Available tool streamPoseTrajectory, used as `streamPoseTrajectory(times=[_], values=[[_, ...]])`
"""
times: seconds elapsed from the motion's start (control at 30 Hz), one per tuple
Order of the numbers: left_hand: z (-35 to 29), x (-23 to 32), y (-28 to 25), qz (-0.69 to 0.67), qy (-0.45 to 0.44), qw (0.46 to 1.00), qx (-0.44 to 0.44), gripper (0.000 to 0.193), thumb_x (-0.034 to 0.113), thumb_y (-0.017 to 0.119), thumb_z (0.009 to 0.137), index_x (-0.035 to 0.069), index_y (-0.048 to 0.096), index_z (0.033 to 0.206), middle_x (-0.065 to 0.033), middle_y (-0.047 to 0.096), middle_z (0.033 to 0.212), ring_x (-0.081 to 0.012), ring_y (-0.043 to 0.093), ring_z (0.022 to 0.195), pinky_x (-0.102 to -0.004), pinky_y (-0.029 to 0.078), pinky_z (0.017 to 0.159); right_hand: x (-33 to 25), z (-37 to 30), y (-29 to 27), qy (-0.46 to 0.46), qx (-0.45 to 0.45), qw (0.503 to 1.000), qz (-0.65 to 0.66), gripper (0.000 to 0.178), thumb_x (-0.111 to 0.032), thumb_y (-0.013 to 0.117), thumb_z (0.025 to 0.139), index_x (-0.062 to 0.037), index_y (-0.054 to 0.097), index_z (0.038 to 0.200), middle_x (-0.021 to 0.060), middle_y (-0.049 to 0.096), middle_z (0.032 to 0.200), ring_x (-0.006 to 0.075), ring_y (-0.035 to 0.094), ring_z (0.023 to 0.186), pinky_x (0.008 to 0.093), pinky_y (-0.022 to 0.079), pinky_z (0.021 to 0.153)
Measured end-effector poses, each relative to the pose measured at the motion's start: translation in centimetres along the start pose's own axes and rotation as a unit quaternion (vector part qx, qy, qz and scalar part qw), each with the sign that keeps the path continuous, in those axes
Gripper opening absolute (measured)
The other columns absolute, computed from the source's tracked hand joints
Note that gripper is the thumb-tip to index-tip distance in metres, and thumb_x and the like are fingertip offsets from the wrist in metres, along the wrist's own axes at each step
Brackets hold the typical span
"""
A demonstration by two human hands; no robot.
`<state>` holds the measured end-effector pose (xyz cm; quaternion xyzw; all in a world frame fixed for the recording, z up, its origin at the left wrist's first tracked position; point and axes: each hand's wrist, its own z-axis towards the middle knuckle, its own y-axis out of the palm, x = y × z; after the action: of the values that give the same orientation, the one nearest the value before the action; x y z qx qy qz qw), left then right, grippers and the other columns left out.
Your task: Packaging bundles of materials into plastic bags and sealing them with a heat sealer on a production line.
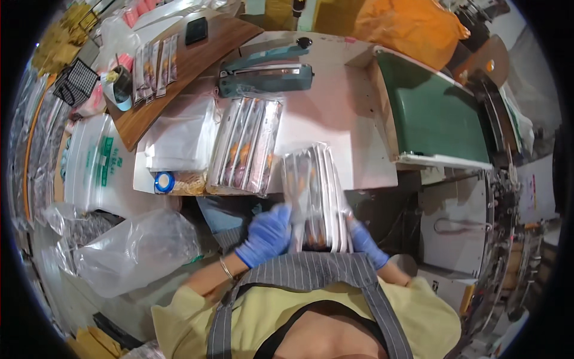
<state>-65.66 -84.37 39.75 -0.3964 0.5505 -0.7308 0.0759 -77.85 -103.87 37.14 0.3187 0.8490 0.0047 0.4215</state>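
Observation:
A bundle of long, slim packets in a clear plastic bag [313, 188] is held upright in front of my apron, at the near edge of the table. My left hand [265, 236], in a blue glove and slightly blurred, grips its left side low down. On the opposite side my blue-gloved right hand [366, 242] presses against the bundle, its fingers partly hidden. Another bagged bundle of packets [246, 146] lies on the table just beyond my left hand. To the left of that is a pile of flat clear bags [180, 137].
Behind the bundles stands a grey-green bag sealer [266, 79]. A brown board [203, 51] carries loose packets [156, 67] and a black phone [196, 30]. A blue-rimmed tape roll [164, 182] sits at the table's front left. A green-topped box [433, 110] stands right; an orange bag [406, 30] lies behind.

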Motion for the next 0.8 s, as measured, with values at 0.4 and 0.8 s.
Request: streamPoseTrajectory(times=[0.4,0.8], values=[[15.6,-1.6,-16.0,-0.265,0.011,0.932,0.246,0.007,0.001,0.054,0.077,0.0,0.06,0.074,-0.0028,0.058,0.061,-0.0069,0.055,0.051,-0.0224,0.045,0.046,-24.2,1.3,8.7,-0.667,0.192,0.424,-0.582,0.014,-0.01,0.063,0.068,-0.0047,0.054,0.077,0.0107,0.049,0.067,0.0309,0.051,0.064,0.0367,0.043,0.055],[16.8,-3.4,-5.7,-0.525,0.211,0.817,0.108,0.063,0.013,0.077,0.064,0.006,0.044,0.117,-0.0043,0.051,0.111,-0.0141,0.05,0.096,-0.0306,0.043,0.083,-22.6,7.0,11.5,-0.708,0.051,0.476,-0.519,0.018,-0.007,0.054,0.073,-0.003,0.054,0.091,0.0129,0.054,0.073,0.0307,0.055,0.067,0.0396,0.042,0.064]])
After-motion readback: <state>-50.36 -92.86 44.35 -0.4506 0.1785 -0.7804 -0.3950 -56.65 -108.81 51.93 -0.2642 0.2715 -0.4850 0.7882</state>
